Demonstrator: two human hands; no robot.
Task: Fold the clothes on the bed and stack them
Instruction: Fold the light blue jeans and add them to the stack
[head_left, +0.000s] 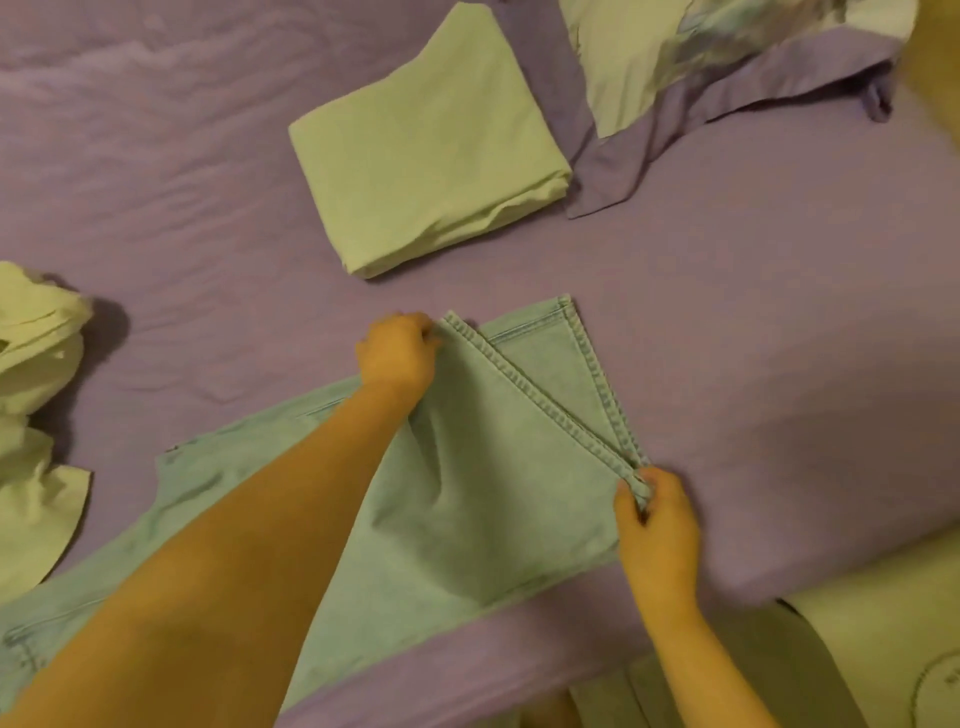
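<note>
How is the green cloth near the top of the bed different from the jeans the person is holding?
The green cloth is already folded into a neat block; the jeans are still spread out, half folded. No hand touches the cloth, while the left hand and right hand each grip a jeans hem. The cloth is pale and plain; the jeans show stitched seams. Both lie on the purple sheet.

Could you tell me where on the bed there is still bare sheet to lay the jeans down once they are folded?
Bare sheet lies left of the folded pale garment, and more to the right of the jeans, below the pillow. It is crowded at the left edge, where the unfolded pale clothes sit, and in the middle, where both hands grip the jeans.
</note>
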